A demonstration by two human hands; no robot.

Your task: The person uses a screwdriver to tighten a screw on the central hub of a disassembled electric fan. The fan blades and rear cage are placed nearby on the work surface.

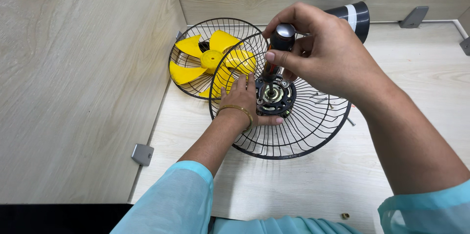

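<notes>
My right hand [323, 52] grips a screwdriver [279, 48] with a dark, red-banded handle, held upright over the fan motor hub [275, 98]. The tip meets the hub's centre. My left hand [241, 98], with a gold bangle on the wrist, rests inside the black wire fan guard [313, 131] and holds the hub's left side. The guard lies dish-like on the pale wooden table [303, 185].
A second wire guard [186, 43] leans in the back left corner with a yellow fan blade [210, 60] in it. A black cylinder with a white band [355, 16] lies behind my right hand. Loose screws [320, 99] lie under the guard, a small brass nut [345, 216] near the front edge. Wooden walls stand left and behind.
</notes>
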